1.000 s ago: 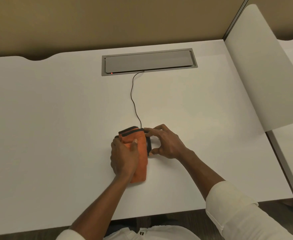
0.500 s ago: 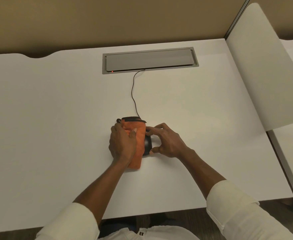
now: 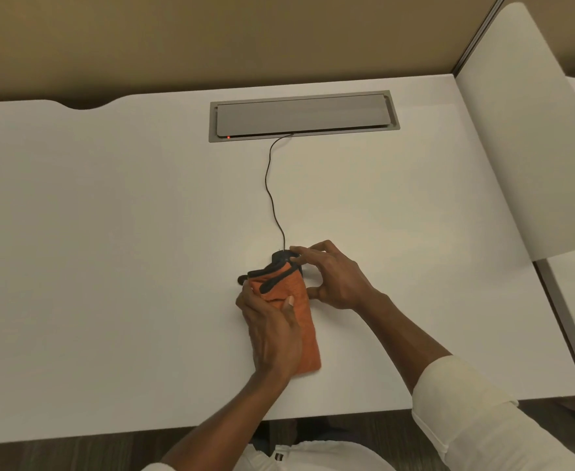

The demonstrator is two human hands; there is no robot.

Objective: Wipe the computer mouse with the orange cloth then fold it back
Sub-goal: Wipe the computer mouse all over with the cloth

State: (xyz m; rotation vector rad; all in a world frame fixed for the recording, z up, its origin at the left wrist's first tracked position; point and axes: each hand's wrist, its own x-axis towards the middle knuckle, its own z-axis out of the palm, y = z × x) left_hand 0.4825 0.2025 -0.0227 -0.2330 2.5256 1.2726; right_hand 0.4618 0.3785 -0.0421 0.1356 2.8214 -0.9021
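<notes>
A black wired computer mouse [image 3: 281, 257] sits on the white desk [image 3: 109, 266], mostly hidden under a folded orange cloth [image 3: 296, 290] with dark trim. My left hand [image 3: 272, 331] presses the cloth down over the mouse and grips it. My right hand [image 3: 333, 277] holds the mouse from the right side, fingertips at its front and thumb at its rear. Only the mouse's front tip shows past the cloth.
The mouse's black cable [image 3: 272, 198] runs back to a grey cable hatch [image 3: 303, 115] set in the desk, with a small red light. A white divider panel [image 3: 530, 130] stands at the right. A tan partition wall backs the desk.
My left hand has pulled the orange cloth back toward me along the mouse, baring the mouse's front tip. My right hand has stayed on the mouse.
</notes>
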